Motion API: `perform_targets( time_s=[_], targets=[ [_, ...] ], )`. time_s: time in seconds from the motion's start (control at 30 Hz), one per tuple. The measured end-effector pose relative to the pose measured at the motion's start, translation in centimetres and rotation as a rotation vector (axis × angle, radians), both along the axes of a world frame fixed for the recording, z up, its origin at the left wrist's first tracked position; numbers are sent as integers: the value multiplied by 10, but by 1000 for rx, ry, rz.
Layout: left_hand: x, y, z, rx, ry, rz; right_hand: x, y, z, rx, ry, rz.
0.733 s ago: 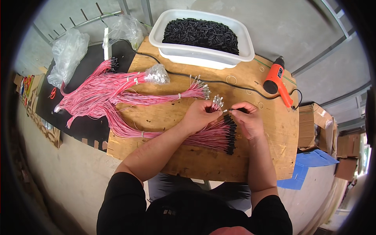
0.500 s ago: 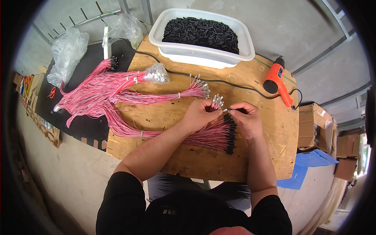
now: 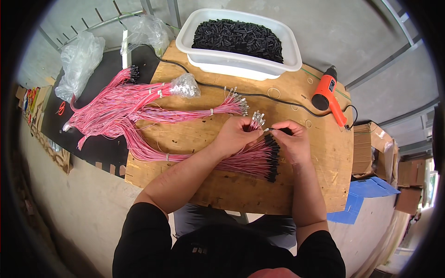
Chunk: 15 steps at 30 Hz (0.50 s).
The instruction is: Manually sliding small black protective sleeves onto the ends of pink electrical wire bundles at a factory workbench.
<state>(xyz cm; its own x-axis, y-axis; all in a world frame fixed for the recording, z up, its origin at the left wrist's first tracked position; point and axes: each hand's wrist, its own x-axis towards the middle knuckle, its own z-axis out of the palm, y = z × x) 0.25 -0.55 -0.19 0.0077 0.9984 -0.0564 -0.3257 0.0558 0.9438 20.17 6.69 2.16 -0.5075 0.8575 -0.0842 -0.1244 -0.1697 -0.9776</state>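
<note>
- My left hand [image 3: 235, 137] is pinched shut around a small upright cluster of pink wires with silver metal terminals [image 3: 257, 119], which stand out above my thumb and forefinger.
- My right hand [image 3: 295, 140] is closed too, thumb against forefinger, on a short, thin black tube [image 3: 270, 129]; most of it is hidden by my fingers.
- What has just changed is small: my right fingertips have shifted slightly leftward, and less of the black tube shows ahead of them.
- One silver terminal [image 3: 266, 130] points from my left thumb toward that tube, so I judge the two to be nearly in line; whether they touch or overlap I cannot tell at this size.
- My left grip has hardly moved, which I read as it steadying the wires while my right does the fine work.
- Under and beside my hands, a fanned bundle of pink wires with black-covered ends [image 3: 273, 160] lies on the worn brown wooden table [image 3: 320, 187], as it did a moment ago.
- Beyond my hands, another tied pink wire bundle with bare silver ends [image 3: 238, 106] lies flat, and the white plastic tub [image 3: 238, 62] of loose black tubes [image 3: 236, 41] stands farther back, well apart from both hands.
</note>
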Motion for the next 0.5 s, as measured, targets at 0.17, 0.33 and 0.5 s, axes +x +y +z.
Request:
perform_targets(
  time_s=[0.17, 0.33, 0.5],
  targets=[
    [-2, 1, -2, -21, 48, -19, -2, -2, 1, 32, -12, -1],
    [-2, 1, -1, 14, 89, -30, 0, 0, -1, 24, 3, 11],
    [-1, 1, -2, 31, 113, -15, 0, 0, 1, -7, 5, 24]
  ],
)
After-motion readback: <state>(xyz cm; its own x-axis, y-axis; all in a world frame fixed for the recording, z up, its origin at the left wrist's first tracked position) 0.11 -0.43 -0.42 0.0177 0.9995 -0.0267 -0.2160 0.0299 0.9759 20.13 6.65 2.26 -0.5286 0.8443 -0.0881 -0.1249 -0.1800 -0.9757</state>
